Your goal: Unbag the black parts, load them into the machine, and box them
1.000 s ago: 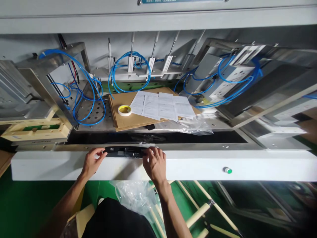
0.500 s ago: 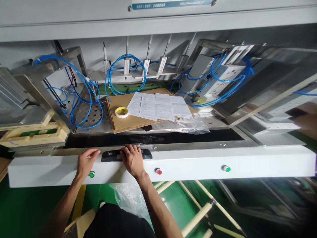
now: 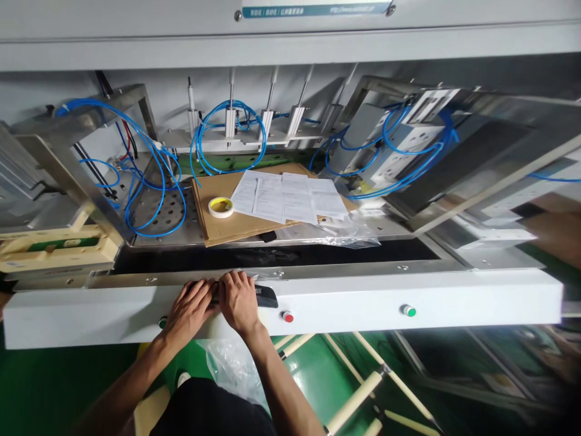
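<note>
Both hands lay flat, side by side and touching, on a black part [image 3: 265, 295] that sat on the white front ledge [image 3: 408, 290] of the machine; the left hand [image 3: 190, 309] and the right hand [image 3: 238, 300] covered most of it, and whether the fingers gripped it could not be told. Just right of the part sat a red button [image 3: 287, 317], a green button [image 3: 408, 310] farther right; behind the part lay cardboard [image 3: 227, 224] carrying a tape roll [image 3: 221, 207] and papers [image 3: 285, 197].
</note>
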Motion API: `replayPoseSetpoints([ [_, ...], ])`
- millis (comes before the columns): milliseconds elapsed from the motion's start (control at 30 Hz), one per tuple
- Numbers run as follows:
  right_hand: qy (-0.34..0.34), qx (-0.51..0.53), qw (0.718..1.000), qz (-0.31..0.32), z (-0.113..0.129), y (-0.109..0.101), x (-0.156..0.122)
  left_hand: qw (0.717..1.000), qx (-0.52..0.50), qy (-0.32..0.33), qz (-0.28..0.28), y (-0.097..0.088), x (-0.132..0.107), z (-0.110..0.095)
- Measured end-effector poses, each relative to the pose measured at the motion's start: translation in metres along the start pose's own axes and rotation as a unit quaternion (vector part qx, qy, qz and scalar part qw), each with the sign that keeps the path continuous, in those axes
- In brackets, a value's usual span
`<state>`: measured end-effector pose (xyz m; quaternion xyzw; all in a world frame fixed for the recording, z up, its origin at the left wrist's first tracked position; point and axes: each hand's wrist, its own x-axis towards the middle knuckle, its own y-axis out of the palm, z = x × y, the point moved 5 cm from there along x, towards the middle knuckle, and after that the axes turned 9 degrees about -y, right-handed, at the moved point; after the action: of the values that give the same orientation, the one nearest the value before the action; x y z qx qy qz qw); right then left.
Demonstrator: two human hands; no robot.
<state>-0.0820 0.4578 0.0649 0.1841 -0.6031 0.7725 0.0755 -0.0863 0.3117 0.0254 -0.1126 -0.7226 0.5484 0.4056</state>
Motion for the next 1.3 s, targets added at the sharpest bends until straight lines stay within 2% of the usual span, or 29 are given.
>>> replayPoseSetpoints([
  [100,-0.007,0.011,1.0,-0.01,0.005,-0.012,-0.008,0.999,0.002,0.014,0.031,0.003,-0.001,0.01],
  [233,-0.062,0.061,0.993,-0.08,0.022,-0.033,-0.033,0.994,-0.039,0.03,0.1,-0.005,0.007,0.017],
  [300,-0.087,0.058,0.99,-0.09,0.028,-0.035,-0.047,0.988,-0.068,0.022,0.137,-0.009,0.014,0.02],
  [433,-0.104,0.014,0.993,-0.046,0.026,-0.025,-0.057,0.972,-0.124,0.009,0.198,-0.017,0.025,0.024],
  [567,-0.109,0.028,0.993,0.018,0.016,-0.025,-0.044,0.96,-0.158,-0.002,0.233,-0.023,0.032,0.026],
  [633,-0.114,0.04,0.992,0.045,0.012,-0.029,-0.035,0.956,-0.18,-0.009,0.232,-0.027,0.037,0.026],
  [800,-0.104,0.043,0.989,0.091,0.005,-0.03,-0.015,0.972,-0.161,-0.009,0.17,-0.037,0.049,0.027],
  [900,-0.1,0.041,0.989,0.102,0.002,-0.025,-0.002,0.974,-0.135,-0.01,0.18,-0.033,0.057,0.032],
  [1167,-0.093,0.028,0.99,0.106,-0.004,-0.011,0.018,0.955,-0.165,-0.007,0.248,-0.016,0.075,0.051],
  [1233,-0.09,0.024,0.99,0.105,-0.005,-0.007,0.017,0.958,-0.148,0.0,0.247,-0.013,0.076,0.05],
  [1300,-0.087,0.019,0.991,0.101,-0.006,-0.004,0.016,0.967,-0.13,0.003,0.22,-0.012,0.074,0.048],
])
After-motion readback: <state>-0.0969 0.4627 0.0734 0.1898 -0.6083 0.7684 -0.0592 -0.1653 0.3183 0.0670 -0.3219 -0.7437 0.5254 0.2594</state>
